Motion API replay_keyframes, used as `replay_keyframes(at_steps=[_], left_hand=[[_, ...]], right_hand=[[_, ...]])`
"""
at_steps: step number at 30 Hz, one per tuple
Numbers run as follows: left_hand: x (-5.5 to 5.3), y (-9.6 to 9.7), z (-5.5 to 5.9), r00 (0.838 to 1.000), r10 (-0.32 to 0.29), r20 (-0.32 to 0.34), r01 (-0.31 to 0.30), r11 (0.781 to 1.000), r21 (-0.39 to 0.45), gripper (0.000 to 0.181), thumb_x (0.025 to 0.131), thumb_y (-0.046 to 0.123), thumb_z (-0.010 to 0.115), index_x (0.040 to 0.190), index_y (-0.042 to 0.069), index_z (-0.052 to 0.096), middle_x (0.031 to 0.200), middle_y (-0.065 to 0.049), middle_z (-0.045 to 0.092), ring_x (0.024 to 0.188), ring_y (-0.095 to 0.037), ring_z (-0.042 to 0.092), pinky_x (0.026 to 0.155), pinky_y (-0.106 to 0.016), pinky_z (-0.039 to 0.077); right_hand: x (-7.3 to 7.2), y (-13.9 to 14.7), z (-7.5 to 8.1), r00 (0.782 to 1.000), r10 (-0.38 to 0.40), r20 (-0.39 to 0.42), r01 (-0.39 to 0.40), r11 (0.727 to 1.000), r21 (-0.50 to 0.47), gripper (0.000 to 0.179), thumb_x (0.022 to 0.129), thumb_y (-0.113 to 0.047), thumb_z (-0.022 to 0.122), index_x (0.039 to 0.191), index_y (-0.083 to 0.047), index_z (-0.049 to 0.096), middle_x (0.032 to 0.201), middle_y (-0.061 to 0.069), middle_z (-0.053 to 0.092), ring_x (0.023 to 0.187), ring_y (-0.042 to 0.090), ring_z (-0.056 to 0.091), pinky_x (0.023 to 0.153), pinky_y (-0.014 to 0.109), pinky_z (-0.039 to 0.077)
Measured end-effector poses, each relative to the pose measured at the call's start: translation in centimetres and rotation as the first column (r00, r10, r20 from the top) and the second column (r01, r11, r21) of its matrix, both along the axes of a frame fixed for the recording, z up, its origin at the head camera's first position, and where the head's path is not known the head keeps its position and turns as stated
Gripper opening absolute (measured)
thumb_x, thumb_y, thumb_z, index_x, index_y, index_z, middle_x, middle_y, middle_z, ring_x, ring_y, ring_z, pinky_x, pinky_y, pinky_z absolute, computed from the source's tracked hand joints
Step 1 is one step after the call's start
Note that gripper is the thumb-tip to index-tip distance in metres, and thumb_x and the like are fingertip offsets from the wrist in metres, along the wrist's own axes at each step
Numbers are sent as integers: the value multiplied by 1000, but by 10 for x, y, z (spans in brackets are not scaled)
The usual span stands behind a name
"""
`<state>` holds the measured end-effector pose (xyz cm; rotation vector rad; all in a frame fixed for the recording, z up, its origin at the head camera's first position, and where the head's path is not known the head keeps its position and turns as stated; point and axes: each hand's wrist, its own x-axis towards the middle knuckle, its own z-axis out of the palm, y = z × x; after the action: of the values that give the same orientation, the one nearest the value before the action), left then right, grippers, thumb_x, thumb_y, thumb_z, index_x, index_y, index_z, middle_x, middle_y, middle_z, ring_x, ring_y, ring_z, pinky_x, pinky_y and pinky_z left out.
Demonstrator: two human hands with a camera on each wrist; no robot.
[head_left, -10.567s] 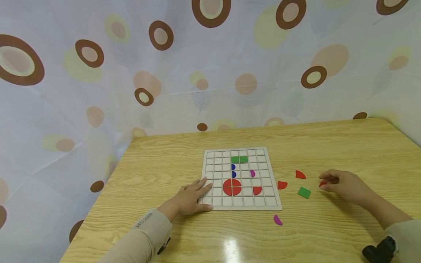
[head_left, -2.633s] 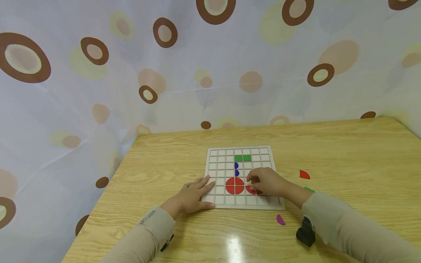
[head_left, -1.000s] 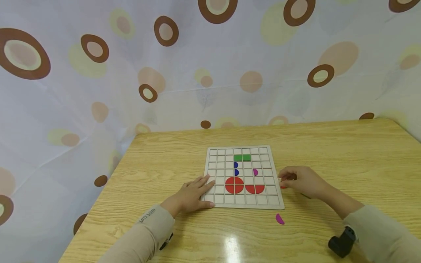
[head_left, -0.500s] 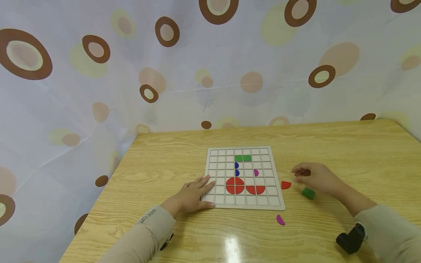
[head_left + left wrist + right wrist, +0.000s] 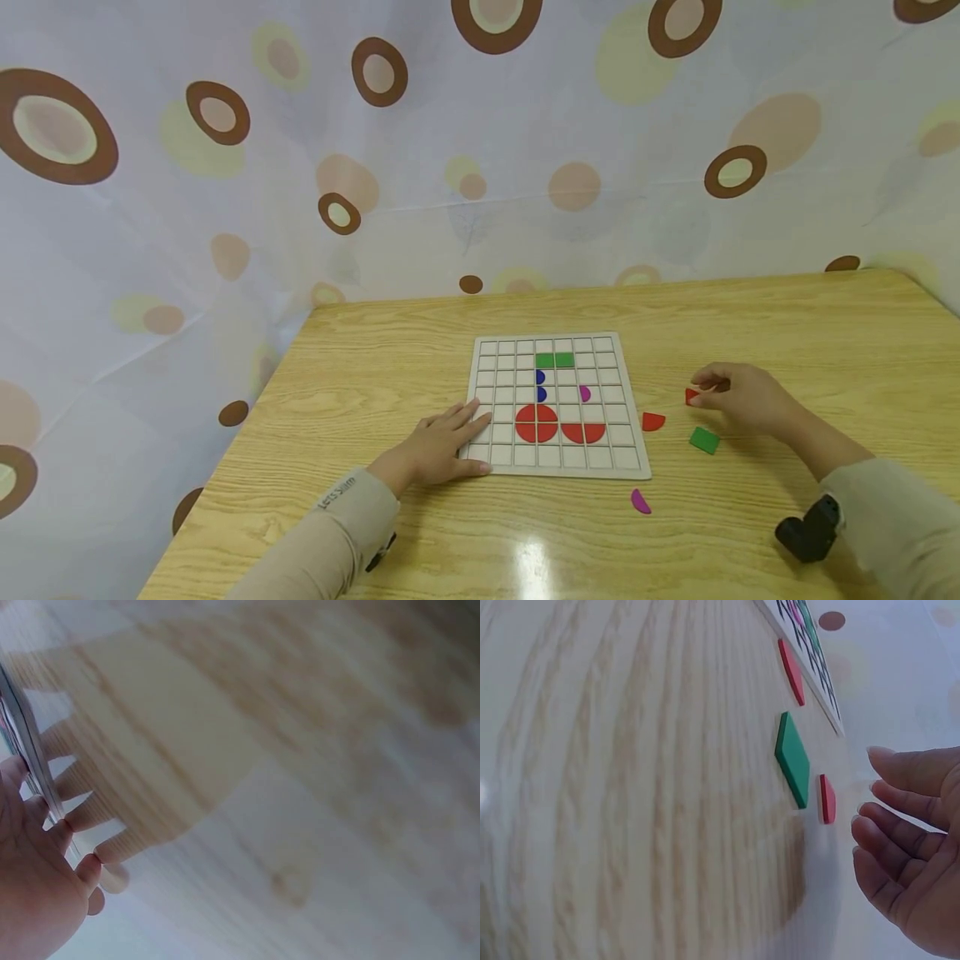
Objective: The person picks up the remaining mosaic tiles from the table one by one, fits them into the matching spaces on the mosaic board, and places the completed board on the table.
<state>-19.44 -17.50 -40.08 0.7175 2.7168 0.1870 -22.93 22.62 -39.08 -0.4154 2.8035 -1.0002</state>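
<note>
My left hand (image 5: 438,446) rests with spread fingers on the left edge of the white grid board (image 5: 495,457). In the left wrist view, my left fingertips (image 5: 61,832) touch the board's side. My right hand (image 5: 750,398) is over the table to the right of the board, thumb and fingers apart and loosely bent. A red quarter-circle piece (image 5: 691,397) lies at its fingertips, partly covered in the head view. The right wrist view shows this red piece (image 5: 826,799) on the table, apart from the hand.
Right of the board lie another red quarter-circle piece (image 5: 653,422) and a green rectangle (image 5: 704,440). A purple half-circle (image 5: 641,501) lies near its front right corner. On the board are green rectangles (image 5: 555,360), blue half-circles (image 5: 541,394), a purple half-circle (image 5: 585,393) and several red quarter-circles (image 5: 536,423).
A second red quarter-circle has joined the one right of the red circle on the board. My right hand has since moved right, off the board, to the far red piece. My left hand stays put.
</note>
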Motion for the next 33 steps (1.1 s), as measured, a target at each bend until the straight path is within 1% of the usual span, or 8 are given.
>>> replay_keyframes(at_steps=[4, 11, 14, 18, 21, 25, 28, 33], left_hand=[[0, 0, 1, 1000, 2, 6, -2, 1000, 4, 73, 80, 59, 41, 139, 24, 18, 144, -1, 8, 129, -22, 7, 97, -48, 16], [1, -1, 0, 1000, -4, 8, 4, 1000, 10, 73, 80, 59, 41, 139, 23, 18, 144, -2, 7, 129, -22, 7, 97, -47, 16], [1, -1, 0, 1000, -10, 2, 10, 1000, 6, 73, 80, 59, 40, 139, 23, 18, 144, -2, 7, 129, -22, 7, 97, -47, 16], [1, -1, 1, 1000, -11, 0, 11, 1000, 8, 73, 80, 59, 40, 139, 23, 18, 144, -2, 7, 129, -22, 7, 97, -46, 16], [1, 0, 1, 1000, -13, 0, 13, 1000, 11, 73, 80, 59, 40, 139, 23, 18, 144, -2, 7, 129, -22, 7, 97, -46, 16], [0, 0, 1, 1000, -13, -5, 13, 1000, 3, 73, 80, 59, 40, 139, 22, 17, 144, -2, 7, 129, -22, 7, 97, -46, 16], [0, -1, 2, 1000, -13, 1, 13, 1000, 4, 73, 81, 58, 41, 139, 22, 17, 144, -3, 7, 129, -23, 7, 97, -47, 16], [1, -1, 2, 1000, -14, 8, 14, 1000, 5, 72, 81, 57, 41, 139, 21, 17, 144, -3, 7, 129, -23, 6, 97, -47, 16]], right_hand=[[-3, 3, -4, 1000, 7, 14, -7, 1000, 6, 42, 80, -24, 62, 104, 9, 54, 93, 15, 55, 87, 32, 50, 70, 42, 41], [-7, 1, -9, 999, 23, 36, -23, 1000, 16, 47, 77, -27, 65, 102, 11, 53, 91, 14, 56, 85, 30, 51, 70, 40, 42], [-10, -1, -8, 999, 34, 43, -35, 999, 25, 43, 78, -24, 64, 100, 11, 53, 89, 14, 56, 79, 25, 52, 66, 36, 43], [-13, -5, -8, 998, 35, 49, -37, 998, 41, 30, 79, -15, 63, 92, 10, 54, 81, 10, 55, 68, 18, 49, 57, 30, 42], [-14, -7, -8, 999, 26, 35, -28, 997, 74, 23, 77, -12, 63, 86, 8, 55, 76, 7, 54, 65, 18, 47, 56, 30, 40], [-14, -8, -8, 1000, 19, 9, -20, 995, 103, 21, 76, -11, 64, 82, 6, 53, 73, 6, 53, 66, 19, 46, 57, 31, 39], [-14, -8, -10, 1000, 15, 4, -15, 996, 88, 20, 76, -10, 64, 80, 4, 50, 72, 6, 51, 65, 19, 45, 56, 31, 38], [-13, -10, -10, 1000, 21, 16, -22, 999, 46, 19, 77, -7, 62, 81, 2, 47, 73, 6, 49, 65, 18, 43, 55, 30, 36]])
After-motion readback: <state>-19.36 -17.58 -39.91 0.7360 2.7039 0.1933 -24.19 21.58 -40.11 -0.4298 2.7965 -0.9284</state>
